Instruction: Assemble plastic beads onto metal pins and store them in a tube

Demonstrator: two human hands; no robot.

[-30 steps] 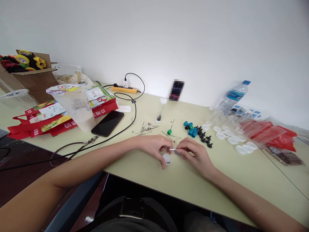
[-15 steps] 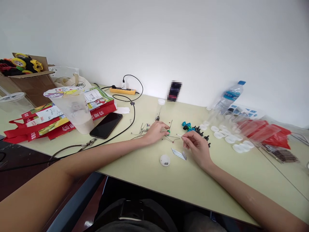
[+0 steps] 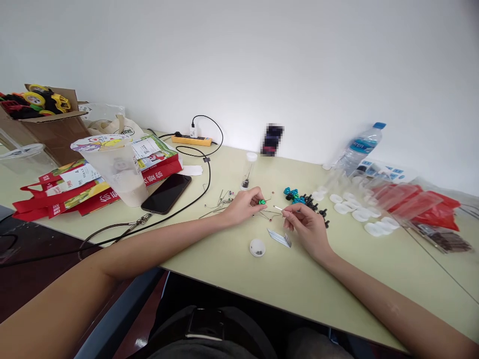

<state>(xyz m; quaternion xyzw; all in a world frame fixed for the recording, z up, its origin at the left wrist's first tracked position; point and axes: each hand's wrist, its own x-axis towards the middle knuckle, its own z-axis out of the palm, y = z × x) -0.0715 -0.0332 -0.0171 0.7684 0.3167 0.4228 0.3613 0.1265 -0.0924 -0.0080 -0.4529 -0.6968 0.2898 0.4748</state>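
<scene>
A small green piece [image 3: 262, 202] with a thin wire-like stem is pinched between the fingertips of my left hand [image 3: 244, 205], the stem pointing right. My right hand [image 3: 307, 225] grips a thin metal rod [image 3: 277, 207], whose tip points left toward the green piece, a small gap apart. Below my right hand lies a neat row of bent metal rods [image 3: 279, 238]. Nearer me stands a small white cup [image 3: 257, 248] with tiny metal bits inside. Loose pins and thin rods [image 3: 220, 200] are scattered by my left hand, partly hidden by it.
Behind my hands is a clear tube [image 3: 248, 172] with a white cap. Blue and black small parts [image 3: 299, 197] and white discs [image 3: 361, 214] lie at right, near a water bottle [image 3: 361, 147]. A phone [image 3: 166, 193], plastic cup [image 3: 129, 192] and black cable [image 3: 189, 202] occupy the left.
The green piece in my left hand has tipped from stem-up to stem pointing right and has come up slightly. My right hand keeps its grip on the rod. The view has shifted slightly.
</scene>
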